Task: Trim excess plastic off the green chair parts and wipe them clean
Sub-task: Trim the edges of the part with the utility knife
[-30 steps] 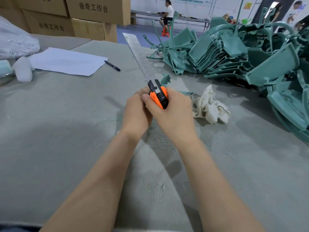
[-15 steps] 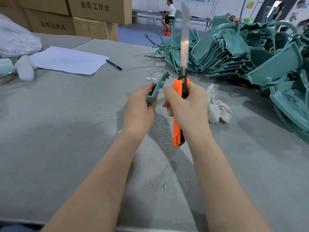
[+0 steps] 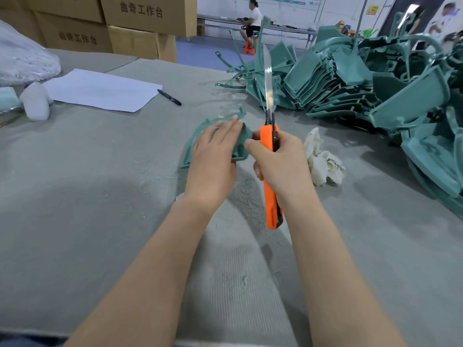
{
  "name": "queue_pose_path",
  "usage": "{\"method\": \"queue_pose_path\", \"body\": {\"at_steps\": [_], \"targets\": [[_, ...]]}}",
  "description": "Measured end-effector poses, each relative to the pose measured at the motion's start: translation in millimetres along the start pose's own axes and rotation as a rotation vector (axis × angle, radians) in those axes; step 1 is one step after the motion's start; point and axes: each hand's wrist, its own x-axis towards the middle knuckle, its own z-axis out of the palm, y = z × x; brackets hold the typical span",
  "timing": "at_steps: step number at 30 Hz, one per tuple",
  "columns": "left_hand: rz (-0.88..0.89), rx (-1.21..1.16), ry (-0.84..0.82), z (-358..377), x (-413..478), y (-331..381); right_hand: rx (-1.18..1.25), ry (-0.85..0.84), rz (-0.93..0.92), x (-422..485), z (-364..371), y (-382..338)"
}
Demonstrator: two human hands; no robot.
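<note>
Counted: 1 orange knife (image 3: 268, 140), 1 separate green part (image 3: 241, 144), 1 rag (image 3: 323, 161), 1 paper sheet (image 3: 100, 90), 1 pen (image 3: 169, 97), 1 white bag (image 3: 22, 58). Piled chair parts (image 3: 350, 78): too many to be counted. Cardboard boxes (image 3: 147, 13): min. 4 seen. Seated person (image 3: 253, 21): 1.

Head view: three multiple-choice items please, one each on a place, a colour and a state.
1. The green part held by the left hand is: A left of the knife; B right of the knife; C on the floor.
2. The knife's handle is: A blue; B orange; C yellow.
3. The blade is: A retracted; B extended far out; C snapped off.
Answers: 1 A, it shows left of the handle; 2 B, orange shows above and below the right hand; 3 B, it rises long above the handle.
</note>
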Motion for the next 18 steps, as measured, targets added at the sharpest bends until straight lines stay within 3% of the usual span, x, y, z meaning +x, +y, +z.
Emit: {"method": "queue_pose_path", "body": {"at_steps": [3, 6, 8, 13, 15, 18], "targets": [[0.014, 0.053, -0.118, 4.1, -0.3, -2.6, -0.029, 0.071, 0.022, 5.4, -7.9, 6.6], [-0.173, -0.115, -0.193, -0.4, -0.5, -10.2, -0.025, 0.171, 0.061, 10.8, -21.3, 11.4], [-0.35, -0.329, -0.098, -6.9, 3.0, -17.9, -0.007, 0.203, 0.076, 12.4, -30.0, 12.0], [-0.946, -1.016, 0.337, -22.7, 13.1, -39.6, 0.117, 0.233, 0.11, 14.7, -39.7, 11.8], [-1.032, -0.997, 0.4, -27.4, 11.0, -49.2, 0.176, 0.252, 0.123, 15.5, -40.6, 12.2], [-0.998, -0.904, 0.396, -25.2, 10.8, -50.8, 0.26, 0.287, 0.13, 15.6, -40.9, 11.5]]}}
